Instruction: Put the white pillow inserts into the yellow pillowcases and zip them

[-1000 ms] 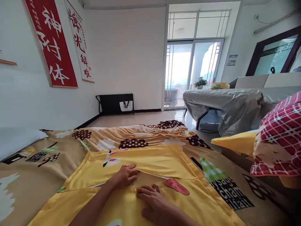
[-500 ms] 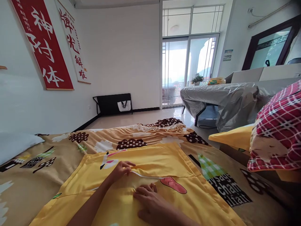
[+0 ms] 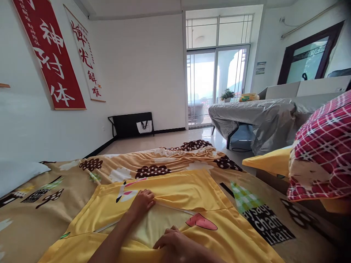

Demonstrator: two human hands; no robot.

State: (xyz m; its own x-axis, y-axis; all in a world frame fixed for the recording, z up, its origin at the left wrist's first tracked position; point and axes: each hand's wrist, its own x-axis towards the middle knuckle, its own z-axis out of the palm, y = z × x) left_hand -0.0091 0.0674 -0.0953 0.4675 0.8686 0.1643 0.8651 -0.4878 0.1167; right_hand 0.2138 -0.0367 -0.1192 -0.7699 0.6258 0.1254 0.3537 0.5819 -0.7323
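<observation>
A yellow pillowcase (image 3: 192, 186) with printed pictures lies flat on the patterned blanket. Across its middle runs a slit with a pale zipper edge, spread apart so that the lighter inner fabric (image 3: 148, 223) shows. My left hand (image 3: 142, 202) has its fingers curled over the far edge of the slit. Nearer to me, my right hand (image 3: 175, 243) grips the near edge with bent fingers; its fingertips are partly hidden in the folds. A printed pink shape (image 3: 202, 221) is folded across by the cloth right of the opening.
The brown patterned blanket (image 3: 109, 193) spreads under the pillowcase. On the left lies a white pillow (image 3: 22, 175). To the right are a plaid cushion (image 3: 326, 146) and another yellow piece (image 3: 271, 159). A plastic-covered table (image 3: 246, 109) stands beyond, and a folded black frame (image 3: 126, 126) leans at the wall.
The slit has opened wider: my right hand has drawn the near edge toward me, while my left hand has closed over the far edge. The camera view has tilted slightly upward.
</observation>
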